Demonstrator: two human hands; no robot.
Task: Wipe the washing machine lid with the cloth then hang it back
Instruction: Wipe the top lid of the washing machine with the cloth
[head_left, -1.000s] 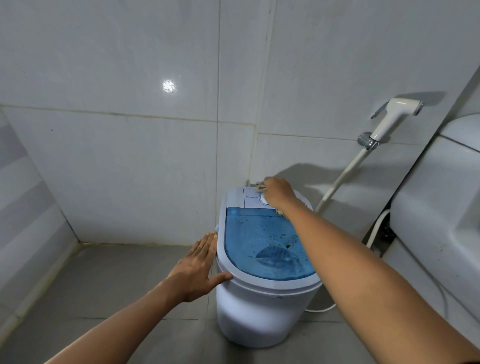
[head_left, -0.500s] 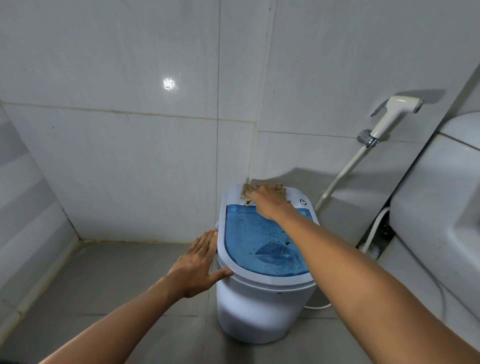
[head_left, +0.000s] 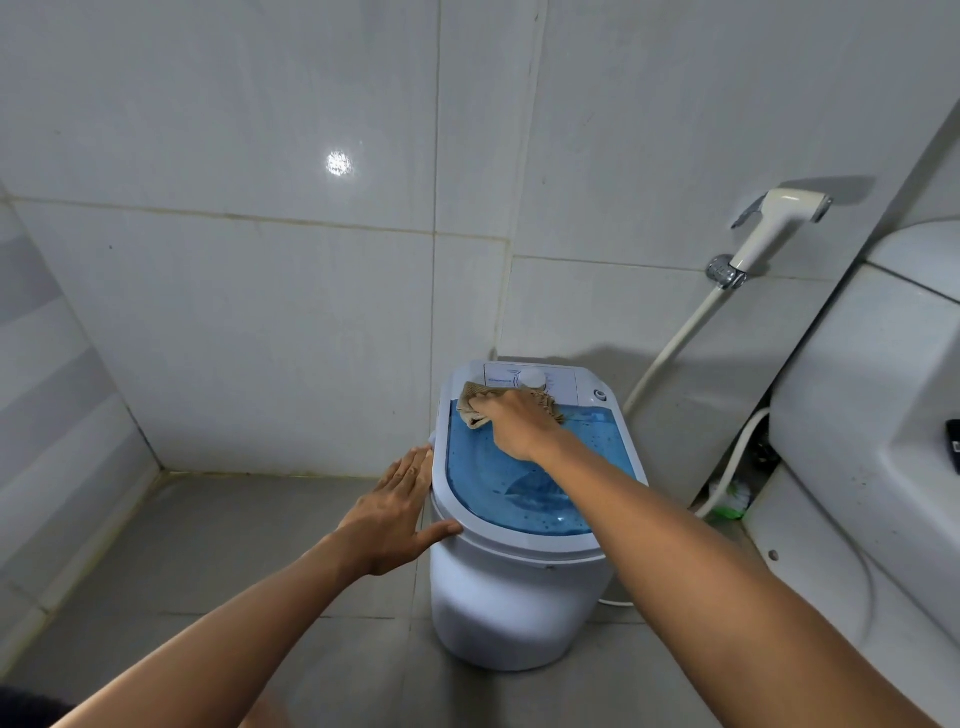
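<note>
A small white washing machine stands on the floor in the tiled corner. Its lid is translucent blue with a white rim, and a white control panel sits at its far end. My right hand presses a beige cloth flat on the far left part of the blue lid, just below the control panel. The cloth shows at both sides of the hand. My left hand lies flat against the machine's left side, fingers spread, thumb on the rim.
White tiled walls close the corner behind the machine. A bidet sprayer hangs on the right wall, its hose running down behind the machine. A white toilet tank stands at the right. Grey floor tiles lie left of the machine.
My right hand has slid the cloth from the control panel's right part leftward and down onto the far left of the blue lid. The left hand stays on the machine's side.
</note>
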